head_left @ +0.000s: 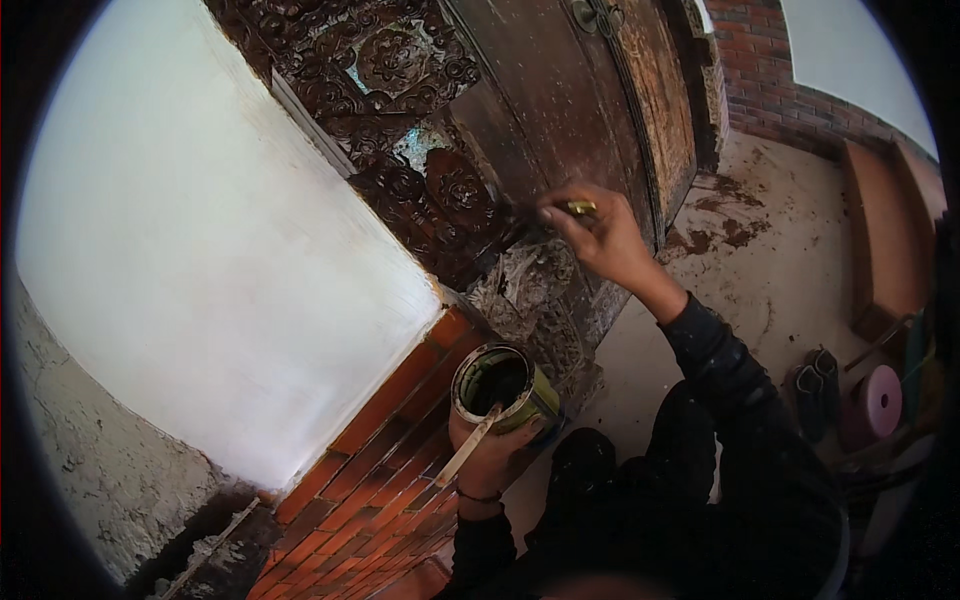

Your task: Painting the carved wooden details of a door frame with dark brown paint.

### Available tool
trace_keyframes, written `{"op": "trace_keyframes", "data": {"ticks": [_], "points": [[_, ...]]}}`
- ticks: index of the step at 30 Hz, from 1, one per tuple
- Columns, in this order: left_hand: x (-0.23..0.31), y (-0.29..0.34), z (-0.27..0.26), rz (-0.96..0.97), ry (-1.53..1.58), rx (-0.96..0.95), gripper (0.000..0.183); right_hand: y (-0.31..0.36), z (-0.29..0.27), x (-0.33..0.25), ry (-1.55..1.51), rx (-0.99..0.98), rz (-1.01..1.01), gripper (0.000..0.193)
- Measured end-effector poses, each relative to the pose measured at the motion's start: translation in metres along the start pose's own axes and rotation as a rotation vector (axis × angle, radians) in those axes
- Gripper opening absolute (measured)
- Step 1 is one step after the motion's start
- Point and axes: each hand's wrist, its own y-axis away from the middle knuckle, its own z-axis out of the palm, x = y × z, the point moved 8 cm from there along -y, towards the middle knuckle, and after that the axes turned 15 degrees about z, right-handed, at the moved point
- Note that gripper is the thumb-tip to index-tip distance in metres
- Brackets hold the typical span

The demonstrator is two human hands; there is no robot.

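My left hand (490,462) is wrapped round an open paint can (544,396) with a smeared rim and dark liquid inside. A pale wooden stick (463,455) leans out of the can over its rim. In my right hand (610,240) is a pinched paintbrush with a yellowish handle (580,208); its dark tip is at the carved wooden panel (460,188), though the bristles are hard to make out. Most of the carving is glossy dark brown. Its lower part (530,285) looks grey and dull.
A worn dark wooden door (560,110) with a metal ring handle (592,17) stands beside the carving. White wall (230,230) and red brickwork (390,455) lie to the left. On the right are brown stains (735,230) on the floor, shoes (812,390), a pink roll (880,402) and brown boards (880,240).
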Motion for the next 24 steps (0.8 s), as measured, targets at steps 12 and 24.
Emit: {"op": "trace_keyframes", "data": {"ticks": [12, 24], "points": [[0.004, 0.001, 0.007, 0.004, 0.046, -0.013, 0.089, -0.017, 0.01, -0.035, 0.334, -0.277, -0.136, 0.013], [0.0, 0.004, -0.007, 0.022, 0.021, 0.014, 0.086, -0.019, -0.011, -0.037, 0.038, -0.05, -0.038, 0.011]]}}
